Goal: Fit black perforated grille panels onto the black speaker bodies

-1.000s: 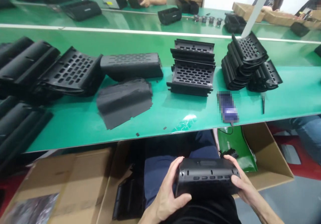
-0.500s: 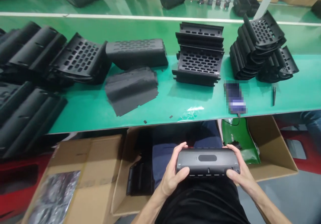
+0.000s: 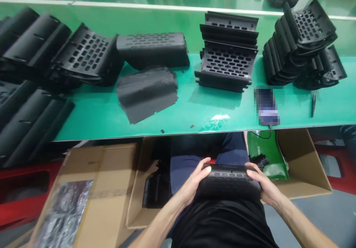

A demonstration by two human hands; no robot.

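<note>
A black slotted plastic housing point(image 3: 228, 185) rests over my lap, its row of slots turned up toward me. My left hand point(image 3: 196, 177) grips its left end, thumb on top and fingers round the far edge. At the right end my right hand point(image 3: 260, 181) holds it the same way. On the bench ahead lie a stack of dark sheets point(image 3: 148, 94) and a closed slotted housing point(image 3: 152, 49). Nested perforated shells point(image 3: 228, 60) stand to the right of these.
More shells pile up at the left point(image 3: 36, 51) and right point(image 3: 300, 44) of the green bench point(image 3: 178, 127). A phone point(image 3: 267, 107) on a cable and a pair of tweezers point(image 3: 313, 105) lie near its front edge. Cardboard boxes point(image 3: 111, 203) flank my legs below.
Both hands have turned the housing: its smooth face with an oval patch showed before, and now the slotted side faces up. The view has tipped slightly downward.
</note>
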